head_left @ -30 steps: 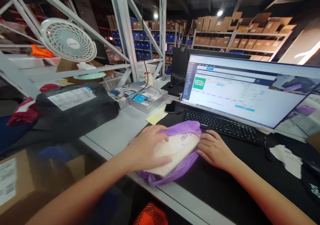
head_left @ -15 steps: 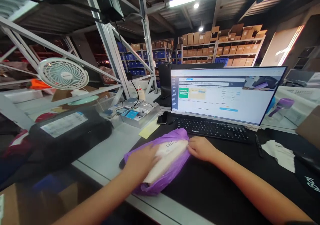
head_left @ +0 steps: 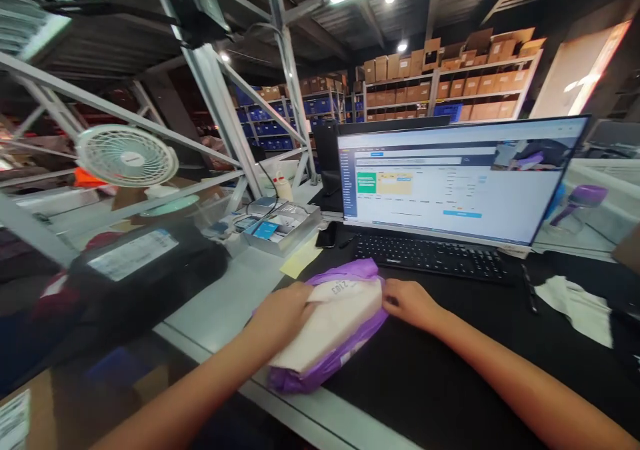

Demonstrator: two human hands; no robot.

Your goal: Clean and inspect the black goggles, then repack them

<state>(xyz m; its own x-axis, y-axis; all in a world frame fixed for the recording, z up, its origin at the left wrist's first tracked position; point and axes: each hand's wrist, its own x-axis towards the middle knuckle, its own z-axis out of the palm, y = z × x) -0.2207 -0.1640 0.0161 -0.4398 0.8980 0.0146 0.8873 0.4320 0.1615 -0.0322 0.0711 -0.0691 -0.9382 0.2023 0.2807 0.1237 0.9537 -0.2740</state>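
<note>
A torn-open purple plastic bag [head_left: 320, 373] lies on the black desk mat, with a flat off-white package [head_left: 330, 323] showing through the opening. The digits 2103 are printed near the package's top end. My left hand [head_left: 287, 313] is closed at the left side of the opening, pinching a pale flap at the package's edge. At the upper right end, my right hand [head_left: 407, 301] has its fingers closed on the purple bag's edge. The undersides of the bag and package are hidden.
Behind the bag stand a black keyboard [head_left: 430, 257] and a monitor [head_left: 425, 197]. A phone [head_left: 327, 235], a yellow paper [head_left: 301, 258] and a grey tray of small items [head_left: 285, 230] lie to the left. A pen [head_left: 530, 290] and crumpled white paper [head_left: 575, 307] are at right.
My left hand has moved from across the package to its left edge and closed on the flap. More of the off-white package is uncovered. My right hand stays at the bag's upper end.
</note>
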